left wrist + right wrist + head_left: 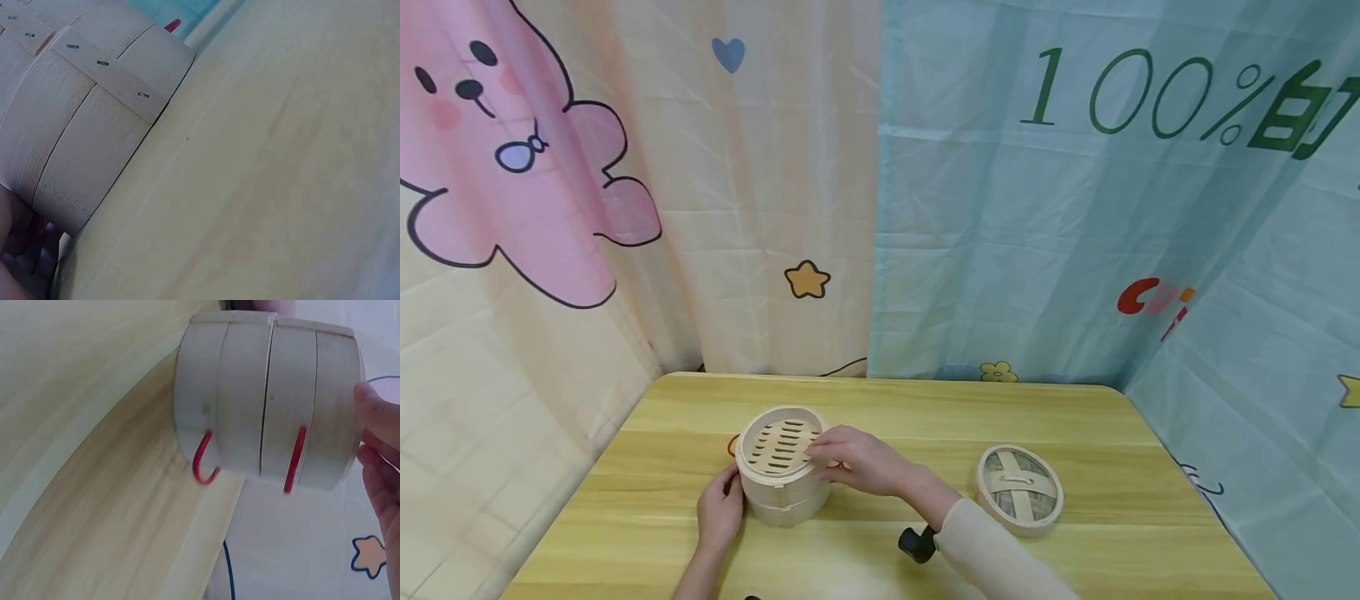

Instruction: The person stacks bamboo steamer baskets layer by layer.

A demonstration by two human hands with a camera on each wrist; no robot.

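Observation:
A pale two-tier bamboo steamer point(785, 492) stands upright on the table, its slatted top tray point(782, 446) uncovered. My left hand point(720, 508) holds its lower left side; in the left wrist view curled fingers point(31, 259) are close by a bit of red at the base. My right hand point(861, 461) is at the right rim of the upper tier, fingertips touching the edge. From the right wrist view, the fingers point(378, 481) lie along the top edge, and two red handles point(295, 459) show on the wall.
The round bamboo lid point(1019, 489) lies on the table to the right, handle up. Below the right wrist is a black device point(917, 545). Patterned curtains point(1000, 208) hang behind the wooden table point(1120, 533).

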